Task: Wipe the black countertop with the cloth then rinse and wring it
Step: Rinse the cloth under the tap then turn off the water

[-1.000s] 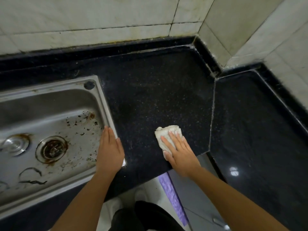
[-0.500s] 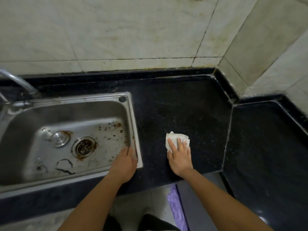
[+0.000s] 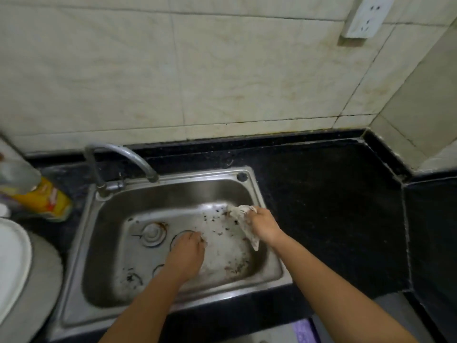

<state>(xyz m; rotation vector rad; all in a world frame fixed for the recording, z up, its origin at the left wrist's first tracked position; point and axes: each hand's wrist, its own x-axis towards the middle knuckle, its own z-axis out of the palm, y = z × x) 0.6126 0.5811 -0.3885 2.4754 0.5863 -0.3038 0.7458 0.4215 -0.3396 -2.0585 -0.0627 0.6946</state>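
Both hands are down inside the steel sink [image 3: 258, 191], which is set into the black countertop [image 3: 321, 206]. The right hand [image 3: 263, 225] is clenched round the white cloth [image 3: 241, 211] at the right side of the basin, just inside the rim. 1 crumpled end of the cloth sticks out past the fingers toward the back wall of the basin, and the other end hangs in a point below the hand. The left hand [image 3: 185, 253] reaches over the basin floor with its back up and its fingertips bent down at the drain ring [image 3: 176, 237]. Whether those fingers pinch anything cannot be told. A round metal plug [image 3: 152, 232] sits just left of the drain, and dark specks [image 3: 217, 220] lie scattered on the basin floor between the 2 hands. The curved faucet [image 3: 118, 149] stands at the back left corner, its spout over the back rim, with no water visibly running. A bottle with a yellow label [image 3: 43, 198] stands on the counter left of the sink, a white dish [image 3: 12, 263] lies nearer at the left edge, and a wall socket [image 3: 366, 16] shows at the top right
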